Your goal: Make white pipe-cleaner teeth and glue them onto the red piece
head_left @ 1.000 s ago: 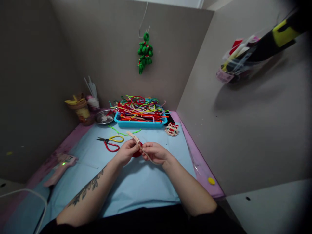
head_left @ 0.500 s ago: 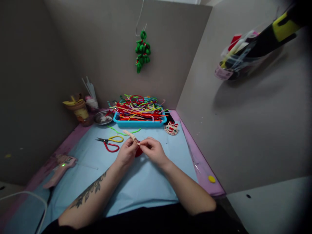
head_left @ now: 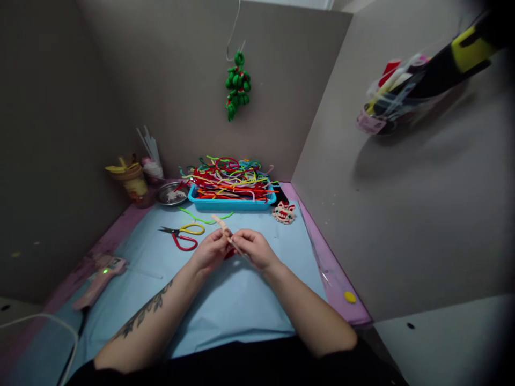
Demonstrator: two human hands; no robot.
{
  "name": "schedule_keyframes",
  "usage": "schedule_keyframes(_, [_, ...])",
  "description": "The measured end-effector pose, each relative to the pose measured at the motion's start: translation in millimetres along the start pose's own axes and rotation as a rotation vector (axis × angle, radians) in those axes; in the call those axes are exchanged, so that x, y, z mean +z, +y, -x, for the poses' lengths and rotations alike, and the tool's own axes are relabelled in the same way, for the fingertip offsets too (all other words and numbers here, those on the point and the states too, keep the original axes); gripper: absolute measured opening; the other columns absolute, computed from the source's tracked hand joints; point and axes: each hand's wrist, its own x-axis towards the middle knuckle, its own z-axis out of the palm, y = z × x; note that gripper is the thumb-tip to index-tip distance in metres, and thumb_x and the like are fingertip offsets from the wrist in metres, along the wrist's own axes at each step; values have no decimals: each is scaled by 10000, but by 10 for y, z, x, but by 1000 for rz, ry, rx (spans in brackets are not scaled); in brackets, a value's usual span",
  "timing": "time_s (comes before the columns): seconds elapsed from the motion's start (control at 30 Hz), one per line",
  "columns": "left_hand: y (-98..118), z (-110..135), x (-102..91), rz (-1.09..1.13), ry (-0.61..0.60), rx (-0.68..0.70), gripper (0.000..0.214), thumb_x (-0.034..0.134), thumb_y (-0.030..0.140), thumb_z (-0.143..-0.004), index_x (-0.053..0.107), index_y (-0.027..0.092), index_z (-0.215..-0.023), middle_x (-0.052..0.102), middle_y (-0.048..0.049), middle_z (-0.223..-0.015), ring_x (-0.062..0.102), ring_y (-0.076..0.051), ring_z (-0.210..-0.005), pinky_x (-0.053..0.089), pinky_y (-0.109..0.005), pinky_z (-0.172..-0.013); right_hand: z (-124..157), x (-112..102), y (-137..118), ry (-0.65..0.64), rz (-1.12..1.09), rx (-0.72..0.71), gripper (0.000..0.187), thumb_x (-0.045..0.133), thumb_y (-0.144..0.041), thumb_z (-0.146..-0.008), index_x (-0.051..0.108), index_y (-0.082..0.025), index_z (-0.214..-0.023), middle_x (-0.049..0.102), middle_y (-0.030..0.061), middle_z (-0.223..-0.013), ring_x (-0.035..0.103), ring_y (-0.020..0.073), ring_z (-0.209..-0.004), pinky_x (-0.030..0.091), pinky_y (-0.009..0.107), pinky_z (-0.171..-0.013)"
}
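One coiled cream strip (head_left: 220,222) is pinched above the worktop (head_left: 335,289) by the fingers of the left hand (head_left: 210,251); those of the right hand (head_left: 256,250) grip one thin pale strand (head_left: 237,247). One red piece (head_left: 230,254) shows beneath, one pair of scissors (head_left: 185,248) lies nearby

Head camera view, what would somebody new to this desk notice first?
Probably the tangle of colourful fuzzy strips heaped above the rim of the blue tray at the back of the table. Next might come the green ornament hanging against the back panel above it. Front and centre, the left hand and right hand meet around a cream coiled piece, just right of the scissors.
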Motion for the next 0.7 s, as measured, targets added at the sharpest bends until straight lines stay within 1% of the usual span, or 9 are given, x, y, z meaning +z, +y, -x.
schedule_keyframes(0.07, [2, 2, -23, -21, -30, -25, 317, 814, 279, -621, 550, 146, -736, 566, 8, -669, 545, -122, -615, 440, -248, -601, -22, -15, 9, -69, -229, 220, 267, 729, -387, -672, 607, -151, -692, 585, -17, -581, 504, 83, -503, 404, 215, -521])
schedule_keyframes(0.1, [2, 3, -32, -35, -39, -39, 324, 815, 282, -621, 546, 147, -741, 563, 10, -662, 544, -119, -603, 432, -242, -589, -30, -25, 18, -87, -301, 287, 285, 761, -373, -635, 597, -146, -685, 584, -21, -570, 498, 74, -485, 391, 202, -503])
schedule_keyframes(0.17, [3, 6, -47, -70, -64, -60, 331, 812, 294, -628, 538, 146, -741, 553, 15, -641, 532, -106, -574, 410, -224, -563, -39, -48, 38, -133, -383, 370, 307, 800, -335, -589, 585, -139, -684, 573, -27, -547, 491, 64, -462, 370, 184, -472])
schedule_keyframes(0.27, [7, 13, -67, -122, -120, -65, 340, 799, 333, -645, 527, 144, -724, 544, 16, -629, 523, -101, -563, 401, -219, -554, -36, -80, 59, -234, -439, 451, 321, 816, -301, -568, 587, -131, -714, 559, -32, -548, 493, 60, -448, 367, 175, -443])
schedule_keyframes(0.37, [16, 26, -83, -190, -158, -68, 325, 782, 331, -667, 522, 138, -694, 539, 13, -624, 514, -96, -561, 402, -218, -563, -23, -100, 66, -316, -461, 504, 323, 823, -265, -562, 590, -121, -734, 559, -29, -581, 492, 51, -448, 365, 167, -424])
schedule_keyframes(0.43, [23, 36, -87, -222, -174, -73, 314, 780, 306, -670, 517, 134, -673, 528, 15, -625, 505, -89, -558, 403, -214, -565, -10, -98, 70, -349, -472, 530, 322, 824, -241, -557, 590, -120, -742, 557, -33, -588, 475, 41, -438, 356, 162, -413])
schedule_keyframes(0.5, [33, 44, -82, -232, -198, -73, 323, 796, 290, -645, 514, 133, -659, 513, 21, -635, 502, -88, -564, 410, -216, -570, 7, -83, 76, -364, -474, 545, 325, 825, -227, -543, 587, -122, -737, 562, -34, -588, 460, 36, -423, 348, 162, -403])
schedule_keyframes(0.6, [51, 52, -67, -264, -231, -57, 342, 808, 305, -628, 514, 130, -644, 491, 27, -637, 491, -86, -571, 407, -215, -568, 35, -40, 82, -358, -456, 503, 309, 812, -230, -529, 576, -129, -700, 549, -44, -545, 453, 42, -403, 356, 173, -407])
schedule_keyframes(0.7, [68, 59, -53, -322, -228, -30, 349, 799, 342, -640, 523, 128, -643, 502, 21, -634, 494, -89, -575, 400, -215, -565, 57, 5, 76, -326, -420, 442, 258, 774, -223, -538, 563, -142, -662, 517, -57, -488, 455, 52, -402, 356, 182, -430])
